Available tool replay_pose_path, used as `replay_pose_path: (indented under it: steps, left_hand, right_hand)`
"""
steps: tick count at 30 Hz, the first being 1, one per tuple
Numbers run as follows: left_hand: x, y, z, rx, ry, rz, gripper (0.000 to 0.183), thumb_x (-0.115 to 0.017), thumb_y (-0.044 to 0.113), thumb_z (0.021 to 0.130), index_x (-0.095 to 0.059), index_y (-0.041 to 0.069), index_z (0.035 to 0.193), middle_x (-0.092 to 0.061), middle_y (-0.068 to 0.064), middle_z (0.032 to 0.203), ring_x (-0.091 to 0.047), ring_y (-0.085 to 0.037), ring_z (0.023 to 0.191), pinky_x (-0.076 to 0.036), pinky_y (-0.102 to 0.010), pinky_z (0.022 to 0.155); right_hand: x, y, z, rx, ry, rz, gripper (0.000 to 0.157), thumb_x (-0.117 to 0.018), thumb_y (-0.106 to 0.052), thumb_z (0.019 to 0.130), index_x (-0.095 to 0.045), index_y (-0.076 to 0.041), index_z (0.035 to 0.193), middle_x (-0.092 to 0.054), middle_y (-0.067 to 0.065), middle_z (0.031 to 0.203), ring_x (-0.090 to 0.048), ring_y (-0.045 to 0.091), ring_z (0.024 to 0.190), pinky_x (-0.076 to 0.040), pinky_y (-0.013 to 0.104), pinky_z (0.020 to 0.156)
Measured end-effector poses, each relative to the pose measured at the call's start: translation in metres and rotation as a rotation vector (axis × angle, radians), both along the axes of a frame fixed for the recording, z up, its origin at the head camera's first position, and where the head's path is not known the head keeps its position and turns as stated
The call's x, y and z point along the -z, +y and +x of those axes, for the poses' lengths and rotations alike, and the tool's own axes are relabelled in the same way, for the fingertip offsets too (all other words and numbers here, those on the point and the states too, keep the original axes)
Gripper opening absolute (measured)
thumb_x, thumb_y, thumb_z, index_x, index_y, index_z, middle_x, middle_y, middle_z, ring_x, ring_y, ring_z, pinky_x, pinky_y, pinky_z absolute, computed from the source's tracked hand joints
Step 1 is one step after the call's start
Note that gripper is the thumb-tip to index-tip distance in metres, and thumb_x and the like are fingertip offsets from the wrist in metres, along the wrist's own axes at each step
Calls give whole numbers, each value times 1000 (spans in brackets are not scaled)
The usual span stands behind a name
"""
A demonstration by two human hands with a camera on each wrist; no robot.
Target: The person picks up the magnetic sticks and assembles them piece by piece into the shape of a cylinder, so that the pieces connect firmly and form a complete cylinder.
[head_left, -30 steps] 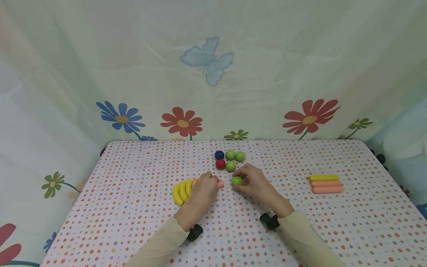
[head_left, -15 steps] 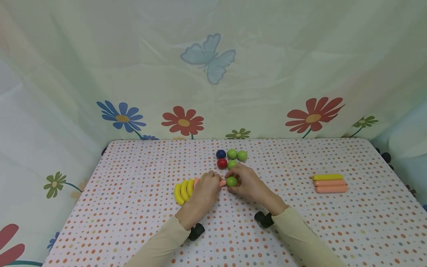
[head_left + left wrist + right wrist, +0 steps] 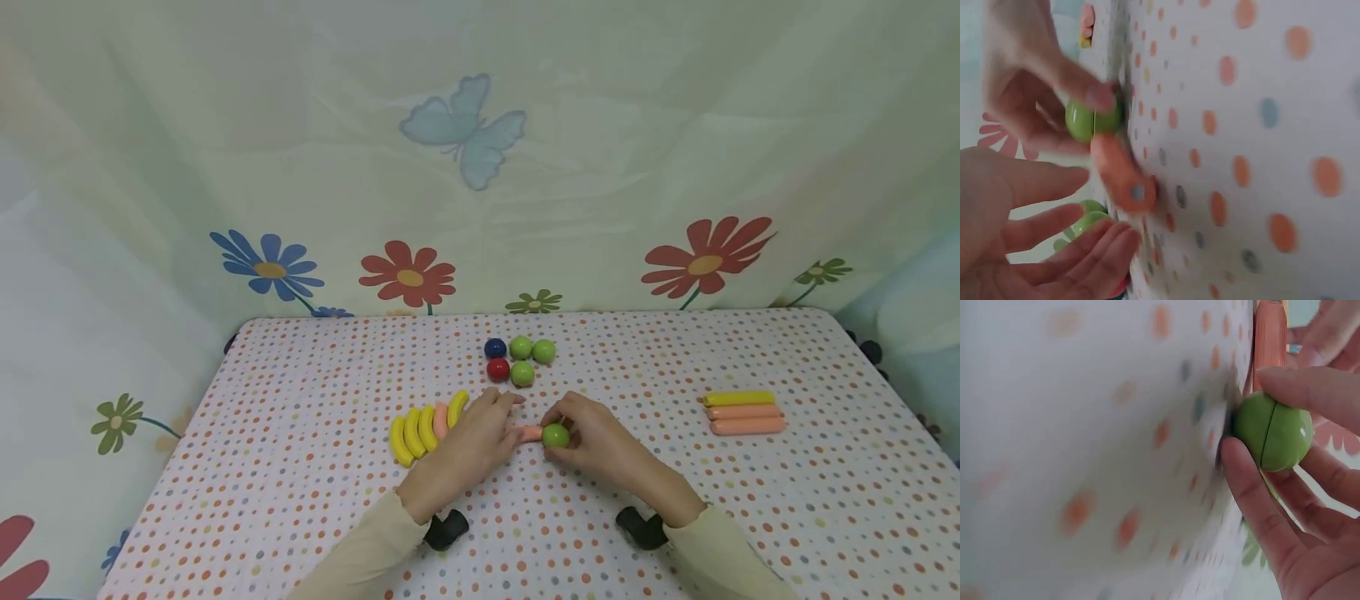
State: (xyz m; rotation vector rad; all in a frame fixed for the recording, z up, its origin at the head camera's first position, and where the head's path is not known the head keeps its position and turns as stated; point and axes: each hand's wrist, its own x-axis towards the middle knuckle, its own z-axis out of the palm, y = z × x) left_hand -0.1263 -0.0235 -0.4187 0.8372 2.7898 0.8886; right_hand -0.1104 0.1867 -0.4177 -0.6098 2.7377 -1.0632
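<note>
Reference point for all positions: the held green ball point(image 3: 556, 436).

Head view: The right hand point(image 3: 600, 437) is just right of the held green ball and pinches it. The pink stick point(image 3: 531, 433) lies directly left of the ball, touching it; the left hand point(image 3: 472, 437) is at the stick's far end. Half a second ago, ball and stick were farther away from the person, and the left hand gripped the stick; both parts have since shifted toward the person and to the right. Well left of the ball is a slanted row of yellow curved pieces point(image 3: 412, 432) with one pink piece point(image 3: 440, 421) among them. Beyond the ball stand a red ball point(image 3: 498, 369), a blue ball point(image 3: 495, 348) and three loose green balls point(image 3: 522, 373).

Left wrist view: The left hand's fingers are extended and spread around the stick's free end, with no contact showing; its grip is released. That end, opposite the ball, shows a pale spot.

Right wrist view: The right hand's digits close on opposite sides of the ball, beside its seam.

Assessment: ball and stick are probably joined end to end; whether the joint holds unsupported cannot be determined.
</note>
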Motion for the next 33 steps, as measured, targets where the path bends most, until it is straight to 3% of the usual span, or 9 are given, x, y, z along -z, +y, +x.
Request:
replay_pose_path:
  steps: [6, 9, 12, 18, 25, 33]
  left_hand:
    - [-5, 10, -20, 68, 131, 26, 39, -63, 1, 102, -56, -9, 140, -50, -21, 143, -51, -30, 130, -49, -38, 108]
    - [-5, 14, -28, 126, 107, -20, 39, -58, -1, 105, -53, -9, 143, -43, -24, 155, -42, -32, 145, -41, -39, 117]
    - [-5, 18, -31, 156, 106, -98, 39, -55, 2, 107, -53, -6, 145, -43, -22, 158, -40, -31, 149, -42, -37, 116]
    - [-5, 22, -31, 113, 224, -201, 39, -61, 5, 104, -59, 1, 143, -57, -16, 145, -54, -27, 131, -58, -33, 93]
    - [-5, 25, -26, 119, 197, -267, 37, -72, 23, 102, -67, 8, 135, -64, -6, 119, -60, -18, 102, -56, -29, 80]
    - [-2, 29, -23, 99, 182, -266, 28, -75, 28, 99, -70, 7, 117, -59, -1, 101, -56, -11, 88, -53, -24, 70]
  right_hand:
    - [0, 27, 22, -12, 21, 45, 29, -92, -7, 79, -72, -6, 100, -62, -3, 97, -57, 7, 82, -51, 24, 64]
    - [0, 35, 32, 12, -5, 71, 29, -92, -8, 79, -72, -8, 101, -62, -4, 97, -58, 6, 83, -52, 23, 66]
    - [0, 42, 38, 42, -43, 87, 30, -92, -10, 80, -72, -9, 102, -62, -4, 99, -59, 7, 85, -53, 23, 67]
    - [-4, 52, 39, 54, -90, 59, 38, -92, -7, 78, -70, -5, 109, -63, -3, 99, -60, 8, 83, -55, 24, 66]
    - [-5, 52, 40, 74, -131, 54, 37, -90, -2, 78, -70, -5, 109, -62, -2, 98, -59, 10, 83, -55, 24, 66]
    - [-2, 49, 41, 91, -111, 57, 36, -91, -2, 78, -71, -6, 108, -61, -3, 96, -58, 8, 81, -54, 24, 65]
